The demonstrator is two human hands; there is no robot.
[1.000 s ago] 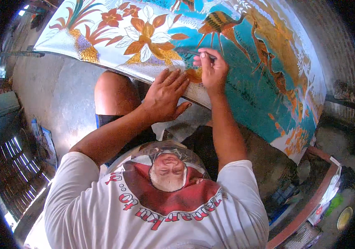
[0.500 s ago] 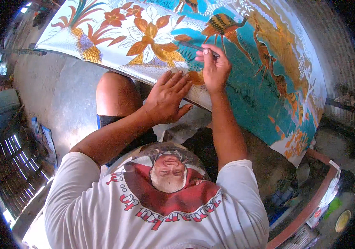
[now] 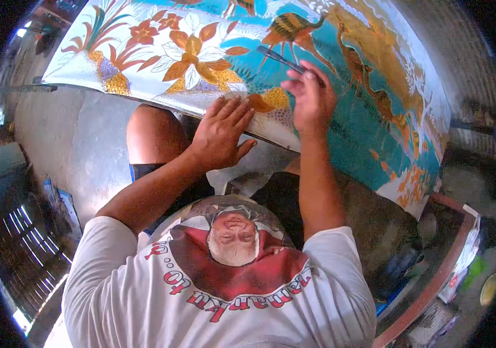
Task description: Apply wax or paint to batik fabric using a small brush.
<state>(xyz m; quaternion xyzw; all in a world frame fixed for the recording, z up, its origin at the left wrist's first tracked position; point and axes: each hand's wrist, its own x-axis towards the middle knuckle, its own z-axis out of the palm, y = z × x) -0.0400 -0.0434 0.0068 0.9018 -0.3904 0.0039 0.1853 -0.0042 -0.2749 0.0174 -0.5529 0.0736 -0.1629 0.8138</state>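
Observation:
A large cloth point(image 3: 346, 133), painted with teal ground, brown birds point(image 3: 296, 32) and orange flowers point(image 3: 193, 55), spreads before me. My left hand point(image 3: 223, 129) lies flat on its near edge, fingers stretched out and thumb apart, below the yellow and brown patches. Over the teal area, to the right of that, my right hand point(image 3: 313, 98) grips a slim, dark, pen-like tool point(image 3: 280, 58) between thumb and fingers. The tool points up and left, its tip near the legs of the largest bird. Whether the tip touches the cloth I cannot tell.
My bare knee point(image 3: 154, 136) is under the cloth's near left edge. A brown wooden rail point(image 3: 445, 272) runs along the lower right, with a round yellowish lid or tin point(image 3: 490, 289) beyond it. Corrugated sheeting point(image 3: 468, 64) rises at the right; a slatted dark panel point(image 3: 27, 238) stands at the left.
My right hand has drawn back to the right and turned, so more of the dark tool shows. My left hand stays flat on the cloth edge. The whole view has shifted slightly.

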